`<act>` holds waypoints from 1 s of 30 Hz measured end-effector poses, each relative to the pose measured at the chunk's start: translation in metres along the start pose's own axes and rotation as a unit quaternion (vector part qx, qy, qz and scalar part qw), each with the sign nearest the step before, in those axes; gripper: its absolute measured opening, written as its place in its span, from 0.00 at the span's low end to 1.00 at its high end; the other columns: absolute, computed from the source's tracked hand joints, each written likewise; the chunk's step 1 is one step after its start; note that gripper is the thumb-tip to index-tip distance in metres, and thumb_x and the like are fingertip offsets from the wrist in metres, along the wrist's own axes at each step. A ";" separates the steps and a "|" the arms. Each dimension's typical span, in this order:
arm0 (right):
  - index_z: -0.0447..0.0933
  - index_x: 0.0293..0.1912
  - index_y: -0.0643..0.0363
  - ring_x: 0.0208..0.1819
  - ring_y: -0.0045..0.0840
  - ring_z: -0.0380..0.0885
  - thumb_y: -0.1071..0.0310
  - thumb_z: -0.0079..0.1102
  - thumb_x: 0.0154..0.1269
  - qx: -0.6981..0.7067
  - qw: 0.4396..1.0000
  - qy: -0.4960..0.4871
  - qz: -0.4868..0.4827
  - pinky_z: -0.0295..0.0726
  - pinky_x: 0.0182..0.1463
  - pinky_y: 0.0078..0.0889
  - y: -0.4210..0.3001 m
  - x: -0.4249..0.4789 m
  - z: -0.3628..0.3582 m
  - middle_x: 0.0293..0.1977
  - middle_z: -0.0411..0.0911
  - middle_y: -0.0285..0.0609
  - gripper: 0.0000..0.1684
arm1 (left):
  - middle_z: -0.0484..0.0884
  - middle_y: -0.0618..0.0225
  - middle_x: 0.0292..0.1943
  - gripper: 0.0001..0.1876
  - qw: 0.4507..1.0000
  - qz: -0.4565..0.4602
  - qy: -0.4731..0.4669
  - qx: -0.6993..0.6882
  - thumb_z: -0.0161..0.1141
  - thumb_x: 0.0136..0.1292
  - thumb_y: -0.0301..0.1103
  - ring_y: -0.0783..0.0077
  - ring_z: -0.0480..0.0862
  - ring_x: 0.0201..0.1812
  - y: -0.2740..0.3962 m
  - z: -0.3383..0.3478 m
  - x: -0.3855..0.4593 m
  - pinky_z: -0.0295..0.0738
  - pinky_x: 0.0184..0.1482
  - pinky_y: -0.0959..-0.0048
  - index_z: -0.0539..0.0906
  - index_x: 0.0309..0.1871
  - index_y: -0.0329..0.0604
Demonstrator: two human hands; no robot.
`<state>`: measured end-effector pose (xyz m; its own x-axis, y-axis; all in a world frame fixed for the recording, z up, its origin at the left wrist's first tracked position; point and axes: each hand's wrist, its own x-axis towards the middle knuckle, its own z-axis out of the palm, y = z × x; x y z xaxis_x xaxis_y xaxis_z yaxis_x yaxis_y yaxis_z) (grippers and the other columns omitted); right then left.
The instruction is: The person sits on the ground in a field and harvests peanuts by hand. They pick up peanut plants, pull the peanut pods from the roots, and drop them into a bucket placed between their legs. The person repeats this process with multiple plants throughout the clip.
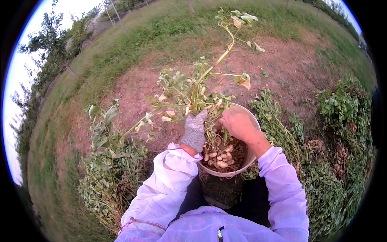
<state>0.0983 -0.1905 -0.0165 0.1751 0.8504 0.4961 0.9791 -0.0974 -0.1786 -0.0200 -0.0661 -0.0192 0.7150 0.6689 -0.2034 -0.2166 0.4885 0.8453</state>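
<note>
My left hand (196,125), in a grey knit glove, grips the stems of an uprooted peanut plant (198,87). Its leafy top points away from me, with one long yellowish stem arching to the upper right. The roots and a cluster of pale peanut pods (222,158) hang over a light-coloured bucket (255,119). Bare and curled, my right hand (239,124) pinches at the plant's stems over the bucket's far right side; its fingertips are partly hidden. Loose brown peanuts (240,151) lie inside the bucket, between my knees.
Left of the bucket lies a heap of leafy peanut plants (113,178). More pulled plants (323,187) are piled on the right, some with pods (340,160) still attached. Bare reddish soil (287,66) and grass (157,36) stretch ahead. Trees (48,45) stand at the far left.
</note>
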 end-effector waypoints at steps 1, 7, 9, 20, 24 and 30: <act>0.72 0.27 0.61 0.31 0.43 0.76 0.60 0.55 0.60 -0.065 0.997 0.021 -0.022 0.75 0.37 0.42 0.011 0.001 0.001 0.25 0.75 0.48 0.14 | 0.82 0.53 0.43 0.15 1.000 -0.003 -0.006 -0.003 0.52 0.65 0.32 0.61 0.85 0.37 0.002 0.002 -0.003 0.85 0.33 0.67 0.76 0.52 0.34; 0.74 0.29 0.60 0.11 0.11 0.57 0.67 0.46 0.64 0.562 0.717 0.109 0.399 0.53 0.12 0.16 0.061 -0.001 -0.053 0.18 0.67 0.31 0.11 | 0.82 0.54 0.41 0.15 0.999 0.006 -0.024 -0.030 0.53 0.64 0.31 0.60 0.85 0.35 0.018 -0.007 -0.014 0.86 0.32 0.67 0.75 0.52 0.34; 0.75 0.30 0.60 0.12 0.09 0.57 0.64 0.46 0.65 0.533 0.756 0.054 0.376 0.52 0.12 0.15 0.032 0.007 -0.051 0.19 0.68 0.31 0.13 | 0.83 0.57 0.35 0.14 1.000 -0.005 -0.007 -0.018 0.56 0.62 0.30 0.62 0.85 0.32 0.025 0.002 -0.022 0.86 0.30 0.69 0.75 0.49 0.34; 0.77 0.37 0.66 0.27 0.20 0.72 0.60 0.56 0.62 0.500 0.782 0.128 0.350 0.71 0.32 0.25 -0.016 0.021 0.003 0.25 0.76 0.38 0.16 | 0.82 0.60 0.39 0.15 0.998 0.038 -0.042 0.003 0.57 0.62 0.29 0.67 0.84 0.35 0.014 0.005 -0.020 0.83 0.35 0.73 0.74 0.52 0.34; 0.77 0.37 0.64 0.26 0.16 0.71 0.61 0.54 0.64 0.529 0.758 0.155 0.349 0.68 0.26 0.22 0.013 0.015 0.001 0.24 0.74 0.37 0.14 | 0.82 0.60 0.39 0.16 0.999 0.020 -0.044 0.009 0.58 0.62 0.29 0.67 0.84 0.35 0.014 0.003 -0.019 0.83 0.35 0.73 0.74 0.52 0.33; 0.72 0.39 0.63 0.26 0.20 0.73 0.52 0.55 0.63 0.500 0.763 -0.024 0.408 0.70 0.27 0.24 -0.016 0.026 -0.028 0.25 0.75 0.41 0.20 | 0.82 0.63 0.38 0.15 0.997 0.043 -0.068 0.013 0.59 0.61 0.30 0.70 0.83 0.34 0.007 -0.003 -0.014 0.81 0.34 0.76 0.76 0.50 0.34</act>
<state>0.0898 -0.1816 0.0228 0.6575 0.7373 -0.1550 -0.0276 -0.1820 -0.9829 -0.0340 -0.0705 -0.0120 0.7780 0.6252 -0.0626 -0.2644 0.4162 0.8700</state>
